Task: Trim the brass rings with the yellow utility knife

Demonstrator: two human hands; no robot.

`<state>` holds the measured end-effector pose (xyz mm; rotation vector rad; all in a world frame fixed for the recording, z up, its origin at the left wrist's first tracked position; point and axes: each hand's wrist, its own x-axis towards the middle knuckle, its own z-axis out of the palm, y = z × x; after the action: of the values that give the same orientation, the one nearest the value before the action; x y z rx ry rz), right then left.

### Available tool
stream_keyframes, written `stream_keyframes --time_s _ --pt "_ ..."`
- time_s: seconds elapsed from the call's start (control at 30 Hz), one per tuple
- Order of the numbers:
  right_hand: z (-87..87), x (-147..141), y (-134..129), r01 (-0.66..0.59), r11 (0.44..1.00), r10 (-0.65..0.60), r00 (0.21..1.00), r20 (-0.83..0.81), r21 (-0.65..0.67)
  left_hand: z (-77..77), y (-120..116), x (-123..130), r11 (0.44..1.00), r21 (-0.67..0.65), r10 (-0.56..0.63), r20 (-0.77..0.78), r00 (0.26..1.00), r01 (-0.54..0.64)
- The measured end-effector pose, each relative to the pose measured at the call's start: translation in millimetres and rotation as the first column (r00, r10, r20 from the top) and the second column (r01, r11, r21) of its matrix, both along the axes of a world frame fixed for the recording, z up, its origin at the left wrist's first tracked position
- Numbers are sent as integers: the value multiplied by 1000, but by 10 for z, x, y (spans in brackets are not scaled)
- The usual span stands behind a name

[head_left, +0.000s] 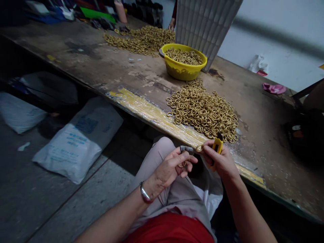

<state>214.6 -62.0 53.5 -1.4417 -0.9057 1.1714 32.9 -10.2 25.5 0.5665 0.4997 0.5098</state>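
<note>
My left hand [174,167], a bracelet at its wrist and a grey wrap on one finger, holds a gold-coloured ring [182,164] against its curled fingers. Another ring [199,147] is between the wrapped fingertip and my right hand [219,158]. My right hand is closed around a yellow utility knife [217,145], whose dark tip points up. Just beyond both hands, a large heap of gold-coloured rings [202,109] lies on the wooden table [121,72].
A yellow basin [183,69] full of rings stands behind the heap, beside a tall grey ribbed panel [202,27]. Farther back lies another ring pile [144,38], near a person's hand [172,24]. White sacks [73,148] rest on the floor at left.
</note>
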Motion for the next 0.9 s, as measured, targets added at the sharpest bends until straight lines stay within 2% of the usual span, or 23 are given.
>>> stream_keyframes --time_s 0.1,0.23,0.3,0.37,0.4,0.47,0.53,0.6,0.7,0.77,0.87,0.9 --pt "-42 -126 -102 -13 1000 13 996 -85 -4 47 -28 19 999 44 10 -18 1000 -9" --pt "-50 -218 -173 -50 999 49 998 -46 -23 92 -71 19 995 85 -44 -15 999 45" --pt "-26 -230 -205 -73 997 72 995 75 10 110 -88 6 994 89 -58 -26 998 60" --pt "5 -218 -245 -114 987 73 946 316 113 130 -107 -12 993 100 -51 -53 997 56" --pt "19 -207 -270 -155 974 62 887 457 167 140 -118 -21 993 112 -40 -66 997 47" --pt "34 -188 -323 -247 948 37 710 704 200 152 -140 -31 988 151 -14 -86 996 27" --pt "36 -192 -371 -289 948 37 523 852 136 148 -158 -31 978 207 7 -101 995 14" --pt "32 -222 -398 -273 960 52 376 925 57 131 -165 -25 957 290 24 -130 991 14" --pt "17 -254 -375 -239 971 78 246 966 -17 135 -159 -36 889 456 51 -190 980 42" --pt "-6 -194 -323 -179 980 117 179 977 -85 195 -156 -74 830 555 68 -203 977 58" --pt "-59 52 -237 72 975 202 89 975 -208 341 -165 -165 734 673 38 -175 984 91" --pt "-78 152 -213 140 965 214 78 974 -223 376 -167 -190 721 684 12 -166 986 106"
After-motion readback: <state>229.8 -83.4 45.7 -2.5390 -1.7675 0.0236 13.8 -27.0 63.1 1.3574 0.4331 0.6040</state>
